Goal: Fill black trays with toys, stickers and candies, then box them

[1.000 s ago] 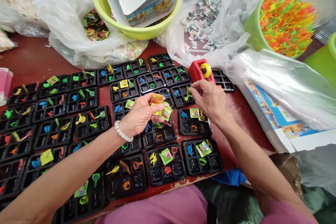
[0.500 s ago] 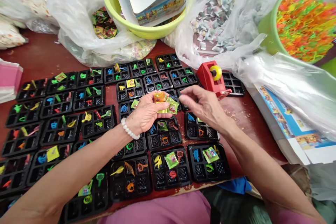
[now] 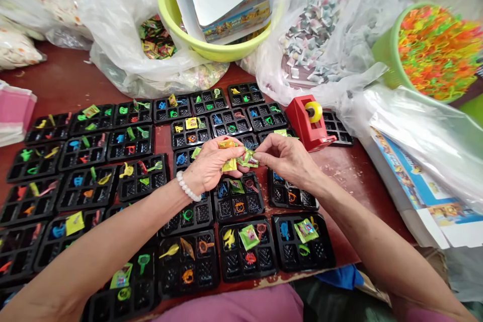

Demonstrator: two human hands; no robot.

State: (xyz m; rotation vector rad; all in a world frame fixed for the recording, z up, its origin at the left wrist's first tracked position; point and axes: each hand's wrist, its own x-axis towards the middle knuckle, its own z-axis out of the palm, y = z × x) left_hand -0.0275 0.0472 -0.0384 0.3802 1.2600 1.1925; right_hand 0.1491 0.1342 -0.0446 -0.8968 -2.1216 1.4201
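Several small green and yellow packets [image 3: 228, 163] lie in my left hand [image 3: 211, 166], its thumb pressed over them; a white bead bracelet circles that wrist. My right hand [image 3: 289, 161] pinches the edge of a green packet [image 3: 248, 158] at the fingertips of my left hand. Beneath and around both hands are black compartment trays [image 3: 247, 249] holding small colourful plastic toys, many with a packet too. One tray with a green packet [image 3: 306, 230] sits at the front right. My hands partly hide the trays below them.
A red tape dispenser [image 3: 307, 123] stands right of the trays. Behind are a yellow-green basin [image 3: 217, 53] with cardboard, plastic bags of packets [image 3: 156, 40] and a green bucket [image 3: 392, 53] of plastic pieces. Printed boxes [image 3: 418, 181] lie at right.
My right hand has moved left and closed its fingertips on a green packet at my left hand. The view has shifted slightly, so the trays sit a little lower.
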